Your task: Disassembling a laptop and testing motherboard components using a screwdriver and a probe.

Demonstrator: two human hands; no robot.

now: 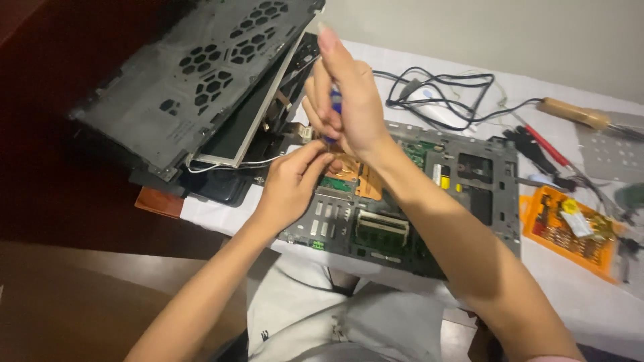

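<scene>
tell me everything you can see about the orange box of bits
The orange box of bits is a flat, open, plastic-looking tray lying slightly askew on the white tablecloth, right of the opened laptop base. It holds rows of small metal bits, with a few loose pieces on top. Neither hand touches it.

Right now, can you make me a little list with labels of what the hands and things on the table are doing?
Right hand: grips a blue-handled screwdriver, held upright over the opened laptop base.
Left hand: fingertips pinch at the board just below the screwdriver; what they pinch is hidden.
Laptop screen lid: tilted back at the left.
Orange bit case: open, at the right.
Black cables: tangled behind the base.
Wooden-handled tool: far right, on the white cloth.
</scene>
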